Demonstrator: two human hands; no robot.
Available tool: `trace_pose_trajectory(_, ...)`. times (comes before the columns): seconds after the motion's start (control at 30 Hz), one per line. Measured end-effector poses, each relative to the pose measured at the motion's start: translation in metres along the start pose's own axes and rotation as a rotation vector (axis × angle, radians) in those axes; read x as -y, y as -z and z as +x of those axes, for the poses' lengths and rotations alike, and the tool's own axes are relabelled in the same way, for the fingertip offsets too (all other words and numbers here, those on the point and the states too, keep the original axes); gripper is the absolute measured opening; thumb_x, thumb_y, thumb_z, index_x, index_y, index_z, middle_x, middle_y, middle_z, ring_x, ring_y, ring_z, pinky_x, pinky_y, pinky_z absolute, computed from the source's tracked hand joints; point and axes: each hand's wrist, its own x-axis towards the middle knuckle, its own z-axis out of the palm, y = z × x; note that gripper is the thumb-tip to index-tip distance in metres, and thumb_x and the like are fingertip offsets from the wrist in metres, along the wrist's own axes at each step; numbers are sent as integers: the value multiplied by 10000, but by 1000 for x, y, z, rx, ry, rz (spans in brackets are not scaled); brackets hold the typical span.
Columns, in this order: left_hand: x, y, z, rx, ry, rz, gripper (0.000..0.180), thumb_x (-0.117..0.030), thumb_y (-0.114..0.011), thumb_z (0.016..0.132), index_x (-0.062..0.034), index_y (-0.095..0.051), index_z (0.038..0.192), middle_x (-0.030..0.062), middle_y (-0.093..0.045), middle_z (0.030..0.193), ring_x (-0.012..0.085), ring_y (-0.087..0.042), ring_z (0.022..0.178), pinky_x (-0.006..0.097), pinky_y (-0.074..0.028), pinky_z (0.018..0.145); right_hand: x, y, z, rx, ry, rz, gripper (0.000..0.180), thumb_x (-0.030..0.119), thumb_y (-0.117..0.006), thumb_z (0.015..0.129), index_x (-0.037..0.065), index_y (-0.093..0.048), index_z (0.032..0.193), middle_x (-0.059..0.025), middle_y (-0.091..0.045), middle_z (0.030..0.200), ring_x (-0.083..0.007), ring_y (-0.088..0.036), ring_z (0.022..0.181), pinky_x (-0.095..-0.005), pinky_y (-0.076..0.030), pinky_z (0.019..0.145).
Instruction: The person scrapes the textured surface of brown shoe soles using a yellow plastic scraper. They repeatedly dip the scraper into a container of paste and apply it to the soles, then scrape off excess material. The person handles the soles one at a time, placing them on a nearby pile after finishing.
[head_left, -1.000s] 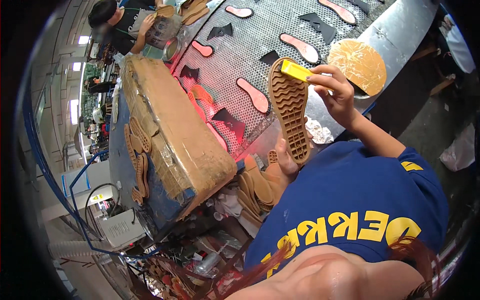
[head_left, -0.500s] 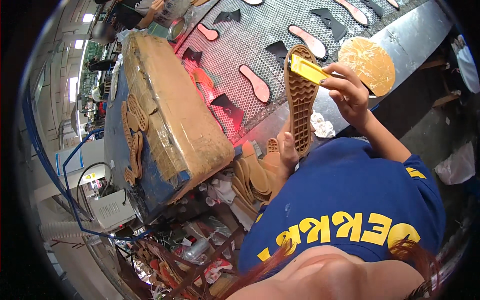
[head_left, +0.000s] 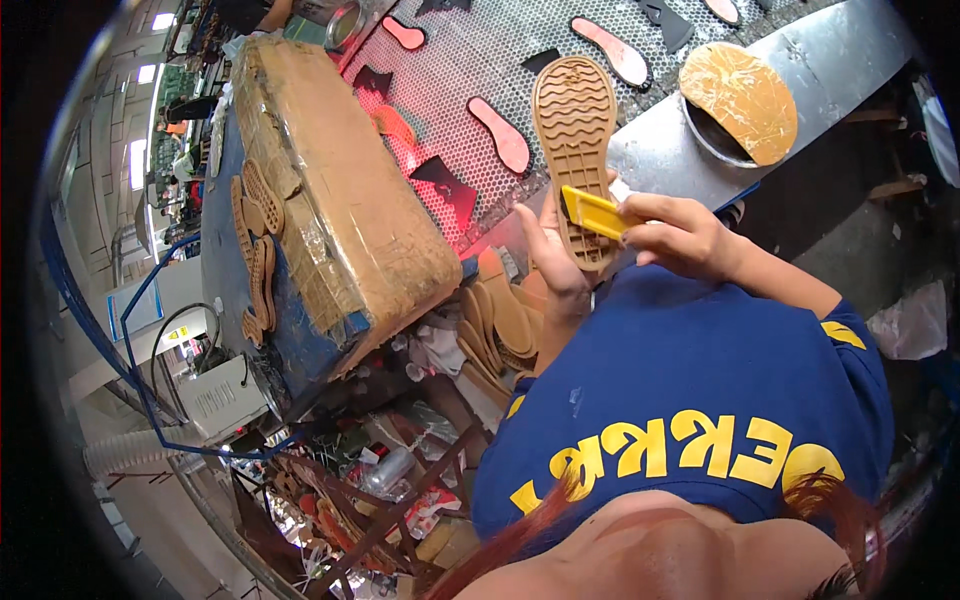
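Observation:
My left hand (head_left: 558,268) supports a tan rubber shoe sole (head_left: 574,110) from behind, near its lower end; the thumb sticks out to the left of it. The sole stands nearly upright, its wavy and gridded tread toward me. Between the thumb and fingers of my right hand (head_left: 682,236) is a flat yellow brush-like tool (head_left: 596,213) with a dark edge. That tool lies across the lower, gridded part of the sole; whether its edge touches the rubber I cannot tell.
Ahead, a mesh conveyor (head_left: 452,72) carries pink insoles (head_left: 498,135) and black cut pieces (head_left: 447,188). On its metal edge (head_left: 655,140) sits a round pot with a tan lid (head_left: 740,100). A large cardboard box (head_left: 350,190) stands left; more soles (head_left: 490,315) are piled below it.
The tool has moved down from the sole's upper end to its lower part. The sole has shifted slightly left and up, turning its tread more toward me.

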Motion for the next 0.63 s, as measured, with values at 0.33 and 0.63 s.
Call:
trace_pose_trajectory(0.33, 5, 17, 5, 99, 93, -138, 902, -742, -114, 896, -8, -467, 1284, 217, -641, 921, 300, -668, 724, 352, -570, 490, -23, 5, 12, -226, -108, -74, 189, 195, -651, 892, 29, -624, 980, -146, -599, 1097, -296, -633, 952, -352, -525, 803)
trace_pose_trajectory(0.63, 14, 19, 14, -84, 135, -121, 899, -713, -116, 919, 17, -433, 1336, 245, -624, 1121, 286, -658, 927, 396, -586, 730, -3, -8, -9, -54, -76, 31, 191, 164, -663, 875, 23, -598, 985, -173, -587, 1104, -346, -627, 982, -379, -535, 821)
